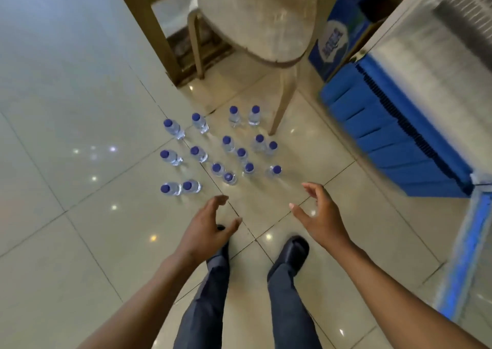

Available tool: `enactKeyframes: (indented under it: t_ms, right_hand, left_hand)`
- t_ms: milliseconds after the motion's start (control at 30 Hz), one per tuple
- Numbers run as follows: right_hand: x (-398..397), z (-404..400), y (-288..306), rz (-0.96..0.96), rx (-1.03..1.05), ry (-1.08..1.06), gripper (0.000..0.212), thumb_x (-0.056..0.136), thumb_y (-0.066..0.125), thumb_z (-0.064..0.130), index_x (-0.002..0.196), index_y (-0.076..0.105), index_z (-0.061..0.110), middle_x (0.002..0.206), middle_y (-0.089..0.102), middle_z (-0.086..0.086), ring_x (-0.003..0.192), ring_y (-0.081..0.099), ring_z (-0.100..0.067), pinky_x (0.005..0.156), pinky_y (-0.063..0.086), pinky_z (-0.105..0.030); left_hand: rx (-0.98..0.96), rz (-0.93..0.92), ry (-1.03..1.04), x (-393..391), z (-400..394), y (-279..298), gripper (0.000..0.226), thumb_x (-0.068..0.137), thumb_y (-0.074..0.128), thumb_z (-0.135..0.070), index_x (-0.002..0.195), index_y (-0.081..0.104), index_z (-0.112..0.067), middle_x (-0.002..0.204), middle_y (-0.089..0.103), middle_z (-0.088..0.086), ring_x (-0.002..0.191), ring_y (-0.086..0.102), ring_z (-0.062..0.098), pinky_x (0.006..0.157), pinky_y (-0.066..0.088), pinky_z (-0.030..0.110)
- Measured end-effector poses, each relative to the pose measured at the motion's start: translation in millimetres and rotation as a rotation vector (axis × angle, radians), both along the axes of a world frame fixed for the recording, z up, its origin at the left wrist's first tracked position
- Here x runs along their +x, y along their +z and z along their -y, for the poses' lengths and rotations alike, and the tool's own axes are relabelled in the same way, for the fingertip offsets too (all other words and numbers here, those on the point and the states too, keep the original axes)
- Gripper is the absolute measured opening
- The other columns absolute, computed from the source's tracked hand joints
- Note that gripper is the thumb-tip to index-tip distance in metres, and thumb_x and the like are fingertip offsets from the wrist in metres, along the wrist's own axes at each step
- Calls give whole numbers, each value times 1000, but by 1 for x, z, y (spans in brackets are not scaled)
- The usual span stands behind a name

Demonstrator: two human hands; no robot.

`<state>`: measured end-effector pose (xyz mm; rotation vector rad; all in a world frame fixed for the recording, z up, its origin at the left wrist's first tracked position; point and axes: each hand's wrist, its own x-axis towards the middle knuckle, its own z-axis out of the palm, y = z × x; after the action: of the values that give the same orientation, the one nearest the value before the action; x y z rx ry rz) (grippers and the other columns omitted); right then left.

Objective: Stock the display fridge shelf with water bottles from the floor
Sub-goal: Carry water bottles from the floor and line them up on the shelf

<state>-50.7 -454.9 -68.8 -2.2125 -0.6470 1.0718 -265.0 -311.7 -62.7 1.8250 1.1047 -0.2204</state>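
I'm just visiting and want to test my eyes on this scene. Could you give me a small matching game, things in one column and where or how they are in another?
Things:
1. water bottles
2. chair
3. left hand
4. fridge base

Descriptions:
A. blue, at the right
B. standing on the floor tiles, blue caps
C. open, holding nothing
D. beige, behind the bottles

Pairs: 1-B, 2-D, 3-C, 4-A

17 water bottles (228, 143), 1 chair (266, 21), 2 hands (210, 229)
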Motion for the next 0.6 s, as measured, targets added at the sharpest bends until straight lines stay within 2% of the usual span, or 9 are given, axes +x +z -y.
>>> enactKeyframes:
  t_ms: [100, 233, 400, 500, 600]
  right_hand:
    - [1, -5, -96, 14, -38, -39, 63, 80, 74, 29, 132, 40, 25, 134, 48, 5, 126, 44, -10, 96, 37, -24]
    - [18, -15, -226, 38, -35, -72, 76, 78, 76, 25, 140, 32, 21, 140, 44, 0, 129, 40, -11, 94, 35, -23]
    - [42, -36, -353, 75, 17, -110, 80, 72, 82, 22, 137, 36, 16, 136, 48, -4, 122, 46, -15, 93, 34, -20]
    - [52, -51, -405, 89, 100, -135, 75, 64, 86, 21, 126, 45, 19, 123, 56, 2, 109, 54, -12, 89, 40, -18]
    - [58, -65, -432, 112, 162, -202, 61, 60, 89, 23, 109, 52, 27, 102, 63, 11, 89, 60, -1, 76, 42, -5]
  left_hand:
    - [-116, 25, 146, 25, 5, -90, 68, 82, 68, -45, 138, 41, -19, 134, 52, -2, 122, 49, 13, 95, 40, 24]
    - [-229, 38, 380, 69, 18, -223, 82, 81, 71, -41, 147, 27, -20, 143, 44, 1, 129, 44, 16, 101, 40, 27]
    - [-234, 57, 624, 119, 30, -357, 92, 82, 74, -30, 150, 14, -17, 153, 29, 6, 139, 32, 21, 114, 33, 42]
    - [-141, 140, 767, 142, 27, -410, 89, 80, 76, -28, 148, 20, -16, 150, 33, 2, 137, 35, 18, 114, 32, 40]
    - [-33, 265, 919, 162, 15, -440, 76, 75, 80, -26, 137, 37, -20, 133, 47, -8, 121, 48, 11, 107, 40, 33]
